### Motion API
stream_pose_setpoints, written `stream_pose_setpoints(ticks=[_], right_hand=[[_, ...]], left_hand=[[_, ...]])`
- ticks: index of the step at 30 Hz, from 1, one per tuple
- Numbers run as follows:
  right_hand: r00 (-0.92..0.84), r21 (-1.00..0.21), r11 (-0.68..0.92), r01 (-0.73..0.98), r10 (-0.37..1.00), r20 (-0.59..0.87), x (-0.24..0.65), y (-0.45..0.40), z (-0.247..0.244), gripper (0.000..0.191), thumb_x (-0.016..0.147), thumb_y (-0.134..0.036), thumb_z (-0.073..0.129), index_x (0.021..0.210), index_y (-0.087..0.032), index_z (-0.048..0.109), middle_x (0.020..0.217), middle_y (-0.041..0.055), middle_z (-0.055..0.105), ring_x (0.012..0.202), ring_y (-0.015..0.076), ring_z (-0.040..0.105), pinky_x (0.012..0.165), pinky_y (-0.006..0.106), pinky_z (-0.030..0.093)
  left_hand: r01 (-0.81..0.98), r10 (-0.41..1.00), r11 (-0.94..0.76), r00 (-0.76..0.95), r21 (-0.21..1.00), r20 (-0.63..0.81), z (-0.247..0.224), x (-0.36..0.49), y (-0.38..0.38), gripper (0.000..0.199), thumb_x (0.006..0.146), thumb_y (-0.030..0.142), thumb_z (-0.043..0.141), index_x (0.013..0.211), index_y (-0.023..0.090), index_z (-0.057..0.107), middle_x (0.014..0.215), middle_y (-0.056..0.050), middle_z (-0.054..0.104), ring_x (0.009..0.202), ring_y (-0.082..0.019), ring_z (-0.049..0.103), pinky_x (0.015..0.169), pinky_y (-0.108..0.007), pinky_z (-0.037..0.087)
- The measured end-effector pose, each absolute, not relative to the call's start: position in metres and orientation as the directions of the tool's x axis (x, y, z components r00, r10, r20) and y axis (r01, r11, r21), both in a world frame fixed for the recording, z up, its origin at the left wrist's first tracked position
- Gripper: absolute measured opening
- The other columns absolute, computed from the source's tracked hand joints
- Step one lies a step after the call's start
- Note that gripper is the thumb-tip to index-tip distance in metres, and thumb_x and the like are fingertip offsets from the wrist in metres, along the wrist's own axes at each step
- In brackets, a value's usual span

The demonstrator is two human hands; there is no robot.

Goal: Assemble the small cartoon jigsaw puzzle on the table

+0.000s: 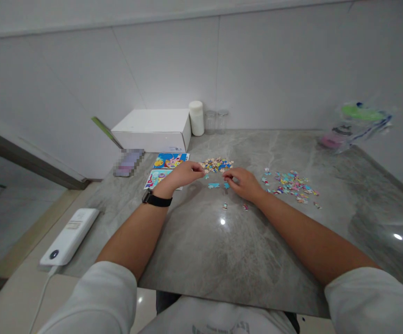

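Note:
My left hand [189, 172] has its fingers pinched together above the table. A small light-blue puzzle piece [207, 176] lies or hangs just below those fingertips; I cannot tell whether they touch it. Opposite it, my right hand [243, 182] is also closed in a pinch, with a blue puzzle piece [226, 185] under its fingers. What either pinch holds is too small to make out. Between the hands lie joined-looking blue puzzle pieces [214, 185]. Nearer me are two loose puzzle pieces, one pale [225, 206] and one reddish [245, 207].
Behind my hands is a pile of puzzle pieces [217, 164]; another pile [293, 183] spreads to the right. Picture cards [169, 160] lie left, before a white box [152, 125]. A white bottle [196, 118], glasses [211, 122], plastic bag [356, 125] and white power bank [69, 236] stand around.

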State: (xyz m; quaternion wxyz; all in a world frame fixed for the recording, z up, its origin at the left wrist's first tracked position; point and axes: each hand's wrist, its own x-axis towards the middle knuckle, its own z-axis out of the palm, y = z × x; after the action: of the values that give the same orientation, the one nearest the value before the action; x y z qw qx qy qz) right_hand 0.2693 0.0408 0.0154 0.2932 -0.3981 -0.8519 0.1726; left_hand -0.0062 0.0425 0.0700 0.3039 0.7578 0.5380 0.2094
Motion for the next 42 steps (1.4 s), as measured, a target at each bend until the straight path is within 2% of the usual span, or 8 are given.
stream_pose_setpoints(ticks=[4, 7, 13, 20, 26, 34, 42], right_hand=[[-0.593, -0.433, 0.684, 0.587, 0.727, 0.345, 0.271, 0.043, 0.012, 0.025, 0.097, -0.023, 0.056, 0.110, -0.023, 0.077, 0.114, 0.0106, 0.079, 0.110, 0.0257, 0.069, 0.103, 0.039, 0.047], [-0.643, -0.385, 0.725, 0.571, 0.686, 0.340, 0.271, 0.043, 0.012, 0.025, 0.098, -0.023, 0.056, 0.111, -0.022, 0.078, 0.113, 0.0112, 0.079, 0.111, 0.0267, 0.068, 0.101, 0.040, 0.046], [-0.751, -0.312, 0.809, 0.498, 0.583, 0.310, 0.268, 0.040, 0.012, 0.028, 0.098, -0.026, 0.060, 0.118, -0.027, 0.080, 0.120, 0.0103, 0.078, 0.117, 0.0290, 0.065, 0.106, 0.046, 0.044], [-0.795, -0.246, 0.845, 0.475, 0.532, 0.293, 0.265, 0.035, 0.011, 0.031, 0.101, -0.033, 0.060, 0.124, -0.031, 0.080, 0.128, 0.0077, 0.077, 0.123, 0.0311, 0.061, 0.108, 0.050, 0.040], [-0.810, -0.207, 0.865, 0.457, 0.500, 0.305, 0.265, 0.034, 0.008, 0.030, 0.100, -0.031, 0.062, 0.124, -0.028, 0.081, 0.125, 0.0089, 0.078, 0.120, 0.0307, 0.063, 0.105, 0.050, 0.042], [-0.814, -0.189, 0.878, 0.440, 0.479, 0.329, 0.265, 0.035, 0.008, 0.031, 0.099, -0.030, 0.063, 0.125, -0.028, 0.080, 0.124, 0.0094, 0.078, 0.116, 0.0297, 0.065, 0.101, 0.048, 0.044], [-0.814, -0.191, 0.877, 0.441, 0.480, 0.327, 0.265, 0.035, 0.007, 0.031, 0.099, -0.030, 0.063, 0.124, -0.027, 0.080, 0.125, 0.0088, 0.078, 0.116, 0.0293, 0.064, 0.102, 0.048, 0.045]], left_hand=[[0.745, 0.959, -0.129, 0.262, 0.654, -0.109, 0.061, -0.008, 0.045, 0.025, 0.078, 0.039, 0.068, 0.079, 0.018, 0.080, 0.075, -0.003, 0.074, 0.070, -0.018, 0.063, 0.063, -0.028, 0.044], [0.768, 0.955, -0.110, 0.258, 0.632, -0.148, 0.054, -0.004, 0.044, 0.023, 0.078, 0.036, 0.066, 0.077, 0.018, 0.080, 0.068, -0.002, 0.071, 0.065, -0.018, 0.062, 0.060, -0.028, 0.042], [0.784, 0.955, -0.101, 0.249, 0.612, -0.161, 0.044, 0.002, 0.042, 0.019, 0.077, 0.031, 0.065, 0.069, 0.019, 0.077, 0.060, 0.000, 0.067, 0.057, -0.016, 0.059, 0.056, -0.028, 0.038], [0.815, 0.955, -0.081, 0.229, 0.573, -0.190, 0.044, 0.007, 0.042, 0.020, 0.077, 0.029, 0.065, 0.063, 0.017, 0.074, 0.055, 0.000, 0.063, 0.054, -0.015, 0.054, 0.056, -0.028, 0.036], [0.889, 0.963, -0.083, 0.188, 0.450, -0.193, 0.045, 0.013, 0.039, 0.019, 0.082, 0.027, 0.064, 0.073, 0.016, 0.078, 0.065, -0.003, 0.069, 0.061, -0.015, 0.058, 0.059, -0.027, 0.038], [0.933, 0.972, -0.089, 0.158, 0.350, -0.175, 0.051, 0.022, 0.030, 0.023, 0.086, 0.027, 0.063, 0.086, 0.015, 0.083, 0.081, -0.009, 0.077, 0.074, -0.019, 0.066, 0.070, -0.029, 0.046], [0.958, 0.976, -0.091, 0.139, 0.271, -0.166, 0.057, 0.027, 0.024, 0.023, 0.088, 0.030, 0.064, 0.090, 0.017, 0.083, 0.088, -0.011, 0.079, 0.082, -0.023, 0.070, 0.075, -0.030, 0.049]])
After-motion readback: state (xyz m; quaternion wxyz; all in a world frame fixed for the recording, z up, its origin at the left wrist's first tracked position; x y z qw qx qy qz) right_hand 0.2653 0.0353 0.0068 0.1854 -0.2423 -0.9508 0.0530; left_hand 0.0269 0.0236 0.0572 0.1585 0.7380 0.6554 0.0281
